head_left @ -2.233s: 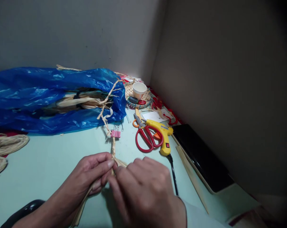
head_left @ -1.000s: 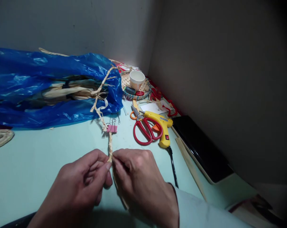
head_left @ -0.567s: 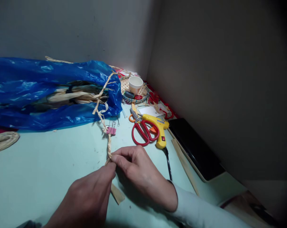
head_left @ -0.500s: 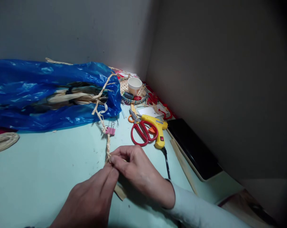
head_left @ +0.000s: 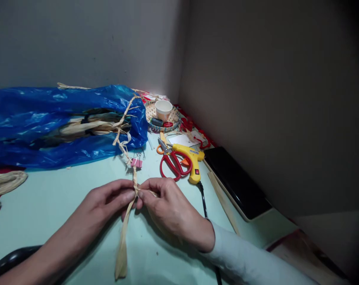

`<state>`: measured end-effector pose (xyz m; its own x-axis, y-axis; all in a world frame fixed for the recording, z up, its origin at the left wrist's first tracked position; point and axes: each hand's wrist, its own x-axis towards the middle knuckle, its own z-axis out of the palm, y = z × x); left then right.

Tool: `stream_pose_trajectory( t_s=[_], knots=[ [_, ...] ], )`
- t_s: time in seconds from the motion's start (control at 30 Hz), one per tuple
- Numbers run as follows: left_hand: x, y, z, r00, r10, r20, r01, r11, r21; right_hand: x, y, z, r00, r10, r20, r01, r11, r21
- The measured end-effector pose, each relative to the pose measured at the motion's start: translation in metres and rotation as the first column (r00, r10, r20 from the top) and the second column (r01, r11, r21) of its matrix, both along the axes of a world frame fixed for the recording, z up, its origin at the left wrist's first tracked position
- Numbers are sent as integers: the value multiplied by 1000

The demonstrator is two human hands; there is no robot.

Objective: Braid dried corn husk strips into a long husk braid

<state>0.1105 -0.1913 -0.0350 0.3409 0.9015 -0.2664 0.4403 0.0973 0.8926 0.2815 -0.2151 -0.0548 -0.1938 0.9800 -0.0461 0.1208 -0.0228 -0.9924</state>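
Observation:
A thin braid of pale dried plant fibre (head_left: 134, 174) runs down from a pink binder clip (head_left: 136, 163) towards me. Both hands meet at its lower end. My left hand (head_left: 112, 200) pinches the braid from the left, thumb on top. From the right, my right hand (head_left: 167, 202) pinches the same spot between thumb and forefinger, with a strand passing under its fingers. One loose flat strand (head_left: 122, 245) hangs from the pinch towards the table's near side. Above the clip, the knotty braid (head_left: 124, 118) continues over a blue plastic bag.
The blue bag (head_left: 27, 118) holds fibre bundles. Red-handled scissors (head_left: 176, 164) and a yellow glue gun (head_left: 194, 162) lie right of the clip. Behind them a woven tray (head_left: 175, 118) carries a paper cup (head_left: 163, 110). A black tablet-like device (head_left: 237, 182) lies by the right wall.
My left hand has shifted up and left, turning to pinch the braid from the side. The loose strand now hangs straight towards me. My right hand keeps its pinch.

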Motion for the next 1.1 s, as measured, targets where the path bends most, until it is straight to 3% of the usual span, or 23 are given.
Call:
stream_pose_trajectory(
  t_s=[0.1,0.2,0.3,0.4,0.5,0.6,0.7,0.77,1.0,1.1],
  knots=[
    [4,8,-9,980,-31,196,70,978,-197,1,-1,3,998,30,54,-31,999,21],
    [7,6,-15,967,34,253,37,962,-269,2,-5,7,963,29,267,-60,992,110],
    [8,1,-15,976,96,196,-41,962,-269,2,-13,9,856,-6,518,-112,974,196],
    [9,-3,-14,977,179,117,-144,956,-257,1,-21,10,694,-81,715,-187,940,287],
    [9,-5,-12,982,178,66,-162,967,-195,-2,-27,10,545,-216,810,-271,869,414],
    [9,-5,-11,986,164,34,-157,977,-142,-8,-30,6,463,-428,776,-326,732,598],
    [9,-4,-13,986,161,39,-155,980,-125,-18,-33,-3,489,-565,665,-376,551,745],
    [8,-3,-15,984,167,53,-161,981,-113,-23,-35,-10,520,-568,638,-407,492,769],
    [-2,-4,-16,996,63,64,-54,989,-136,-35,-42,-29,554,-530,642,-391,516,763],
    [-3,-6,-14,986,147,74,-132,976,-175,-36,-41,-30,573,-462,677,-391,572,721]
  ],
)
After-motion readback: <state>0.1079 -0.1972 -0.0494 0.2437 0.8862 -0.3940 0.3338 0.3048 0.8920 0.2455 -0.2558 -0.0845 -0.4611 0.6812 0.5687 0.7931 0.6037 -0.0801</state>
